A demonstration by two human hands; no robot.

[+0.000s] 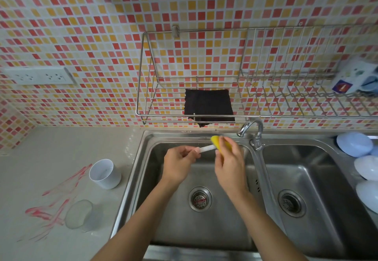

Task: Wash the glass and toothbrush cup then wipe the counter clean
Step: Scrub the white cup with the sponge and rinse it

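Over the left sink basin, my left hand grips the white handle of a sponge brush. My right hand curls around the brush's yellow sponge head near the tap. On the counter to the left stands a white toothbrush cup, upright and open. A clear glass stands nearer the front edge. Red smears mark the counter beside both.
A tap rises between the two basins. Above the sink, a wire rack holds a dark cloth and, at the far right, a white packet. Pale blue and white bowls lie right of the right basin. A wall socket sits left.
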